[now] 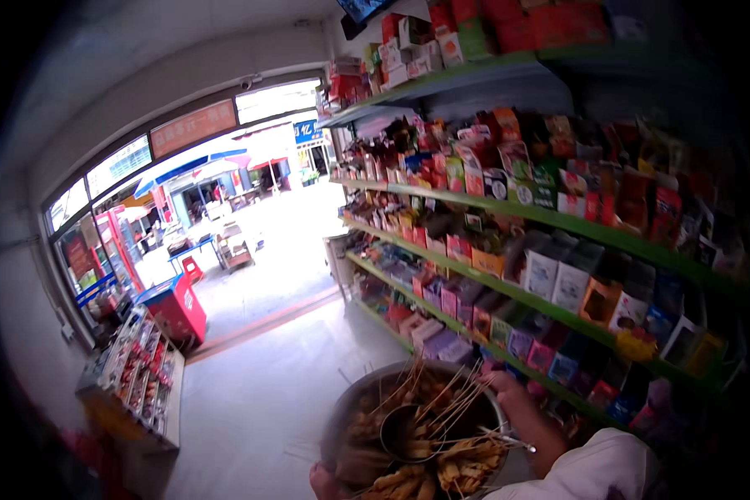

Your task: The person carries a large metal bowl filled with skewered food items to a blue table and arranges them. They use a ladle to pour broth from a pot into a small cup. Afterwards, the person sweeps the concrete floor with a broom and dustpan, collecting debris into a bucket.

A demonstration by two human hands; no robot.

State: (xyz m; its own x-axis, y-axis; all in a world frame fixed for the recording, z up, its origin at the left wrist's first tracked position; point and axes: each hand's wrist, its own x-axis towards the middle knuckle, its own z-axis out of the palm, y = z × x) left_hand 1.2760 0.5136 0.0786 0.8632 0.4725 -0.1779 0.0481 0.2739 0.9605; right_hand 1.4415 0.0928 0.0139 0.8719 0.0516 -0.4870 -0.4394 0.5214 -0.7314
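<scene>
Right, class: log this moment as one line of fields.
left hand: on basin rim | right hand: on far rim | basin: skewers, ladle | shelves right

Green shelves of packaged goods stand right; pale floor runs to a bright open doorway.

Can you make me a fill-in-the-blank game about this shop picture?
1. The right hand grips the rim of a big round ____ full of skewered food.
2. The wooden skewers stick up out of the food, and a metal ____ sits in the middle.
3. The shelves of packaged snacks on the person's right have edges coloured ____.
4. The left hand shows only at the ____ edge of the picture.

Missing words: pot; ladle; green; bottom
</scene>
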